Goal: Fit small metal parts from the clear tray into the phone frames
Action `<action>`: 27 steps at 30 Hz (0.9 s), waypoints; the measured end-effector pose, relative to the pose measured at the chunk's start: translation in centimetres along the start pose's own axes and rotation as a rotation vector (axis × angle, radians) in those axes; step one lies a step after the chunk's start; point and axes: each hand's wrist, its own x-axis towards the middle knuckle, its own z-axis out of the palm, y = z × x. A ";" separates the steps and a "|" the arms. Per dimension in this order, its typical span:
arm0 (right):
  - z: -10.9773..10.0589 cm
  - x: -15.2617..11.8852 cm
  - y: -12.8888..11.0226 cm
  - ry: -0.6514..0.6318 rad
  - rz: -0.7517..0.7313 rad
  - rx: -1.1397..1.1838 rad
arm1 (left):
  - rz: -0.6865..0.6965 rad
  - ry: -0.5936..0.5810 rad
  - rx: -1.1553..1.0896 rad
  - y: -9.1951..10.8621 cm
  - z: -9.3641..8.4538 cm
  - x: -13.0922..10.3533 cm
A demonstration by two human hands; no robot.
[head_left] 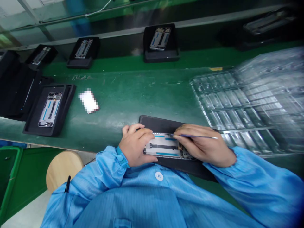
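An open phone chassis [167, 149], with its flex cable and blue adhesive strips showing, lies crosswise on a black foam pad [156, 123] in front of me. My left hand [136, 146] is closed on its left end, thumb along the near edge and fingers over the far one. At the other end, my right hand [200, 144] pinches what look like slim metal tweezers [201, 137], held like a pen. Their tip is by the chassis's far edge, partly hidden by the fingers. The right hand covers part of the chassis's right end.
More phone chassis rest in black foam trays [34, 125] at left and along the back shelf. Stacked clear plastic trays [220, 104] stand on the right of the green bench [140, 91]. A wooden stool [63, 167] and green crate [14, 177] are at lower left.
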 end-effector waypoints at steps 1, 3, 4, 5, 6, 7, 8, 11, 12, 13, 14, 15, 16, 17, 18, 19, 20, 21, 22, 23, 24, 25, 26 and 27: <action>0.2 -0.1 0.0 0.005 -0.031 -0.006 | 0.001 0.001 -0.004 0.0 0.0 0.0; 0.6 -0.2 0.0 0.017 -0.100 0.004 | 0.004 0.007 -0.012 0.0 0.0 0.0; 0.7 -0.2 0.0 0.025 -0.121 0.013 | 0.005 0.011 -0.013 0.0 0.0 0.0; 0.8 -0.1 -0.1 0.030 -0.127 0.021 | 0.006 0.014 -0.013 0.0 0.0 0.1; 0.8 0.0 -0.2 0.037 -0.122 0.029 | 0.008 0.018 -0.011 0.0 0.1 0.1; 0.6 0.1 -0.5 0.048 -0.103 0.036 | 0.011 0.023 -0.008 -0.1 0.2 0.1; 0.3 0.1 -0.8 0.063 -0.080 0.044 | 0.014 0.034 -0.004 -0.1 0.3 0.0; -1.3 -0.8 -1.9 0.164 -0.016 0.017 | 0.014 0.119 0.010 -0.3 0.6 -0.6; -1.9 -1.6 -2.2 0.201 0.021 -0.041 | 0.001 0.162 0.015 -0.3 0.7 -1.0; -2.5 -2.6 -2.5 0.224 0.077 -0.122 | -0.025 0.208 0.021 -0.2 0.8 -1.6; -2.9 -3.7 -2.7 0.227 0.142 -0.213 | -0.061 0.251 0.028 0.0 0.9 -2.2; -3.2 -4.9 -2.8 0.212 0.201 -0.298 | -0.103 0.286 0.034 0.2 1.0 -2.9; -3.2 -6.1 -2.9 0.181 0.241 -0.365 | -0.144 0.311 0.040 0.4 1.2 -3.6; -2.9 -7.2 -2.9 0.157 0.262 -0.414 | -0.175 0.321 0.042 0.7 1.4 -4.2; -2.4 -8.1 -2.9 0.144 0.263 -0.448 | -0.194 0.319 0.040 1.0 1.7 -4.7; -1.8 -8.6 -3.0 0.145 0.256 -0.467 | -0.201 0.309 0.033 1.4 2.0 -5.0; -1.0 -8.8 -3.1 0.165 0.252 -0.467 | -0.202 0.300 0.022 1.6 2.3 -5.2; -0.3 -8.7 -3.4 0.188 0.260 -0.446 | -0.205 0.297 0.008 1.9 2.5 -5.2; 0.4 -8.2 -3.6 0.210 0.273 -0.405 | -0.212 0.303 -0.007 2.1 2.6 -5.0; 1.0 -7.5 -3.9 0.231 0.283 -0.349 | -0.225 0.322 -0.025 2.2 2.7 -4.7; 1.4 -6.7 -4.1 0.247 0.293 -0.285 | -0.239 0.350 -0.046 2.2 2.7 -4.4; 1.6 -5.8 -4.3 0.259 0.305 -0.229 | -0.251 0.381 -0.071 2.1 2.6 -4.0; 1.7 -4.9 -4.2 0.262 0.317 -0.186 | -0.261 0.413 -0.100 2.0 2.6 -3.6; 1.5 -4.0 -3.9 0.255 0.323 -0.161 | -0.269 0.447 -0.126 1.7 2.5 -3.2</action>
